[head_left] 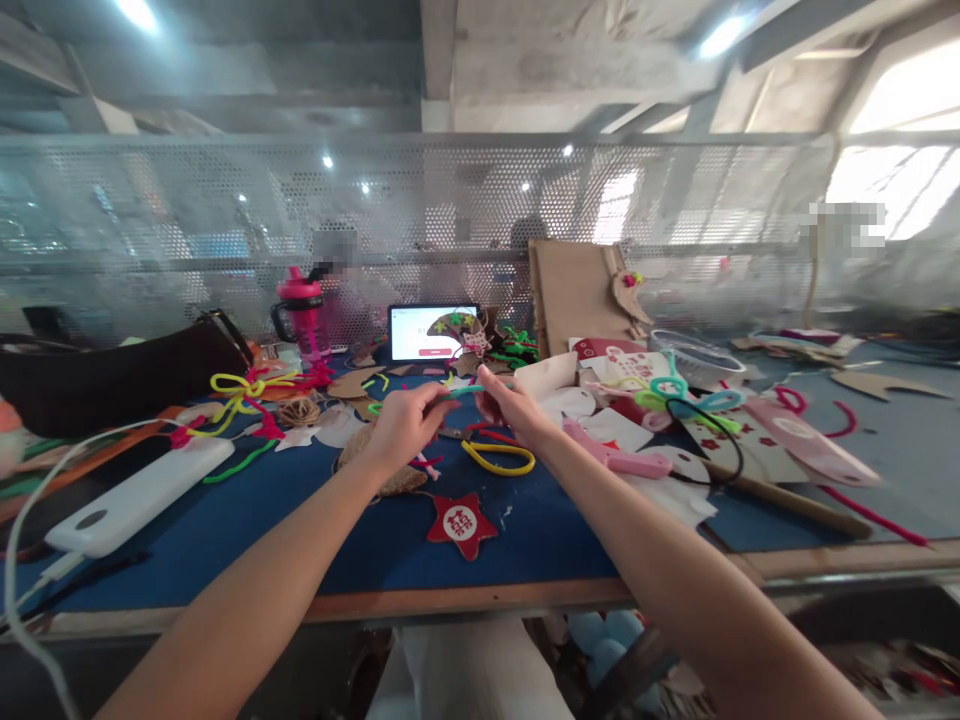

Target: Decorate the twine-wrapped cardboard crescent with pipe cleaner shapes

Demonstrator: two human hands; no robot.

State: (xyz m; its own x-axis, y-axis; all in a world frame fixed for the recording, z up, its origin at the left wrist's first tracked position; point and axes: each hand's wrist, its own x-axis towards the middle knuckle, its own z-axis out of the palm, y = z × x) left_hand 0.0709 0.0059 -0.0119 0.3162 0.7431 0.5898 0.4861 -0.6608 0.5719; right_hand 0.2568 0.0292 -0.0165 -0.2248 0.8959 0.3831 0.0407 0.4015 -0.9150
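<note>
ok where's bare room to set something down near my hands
Bare blue tabletop lies right of the red felt star, along the wooden front edge. A grey-blue patch sits far right, below the cardboard cutout. It's crowded around the left hand and right hand, holding a green pipe cleaner, and among the papers beyond.

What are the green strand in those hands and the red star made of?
The strand looks like a pipe cleaner: fuzzy pile, probably over wire, as the twisted bows hold their shape. The red star looks like matte card or felt; can't tell which.
</note>
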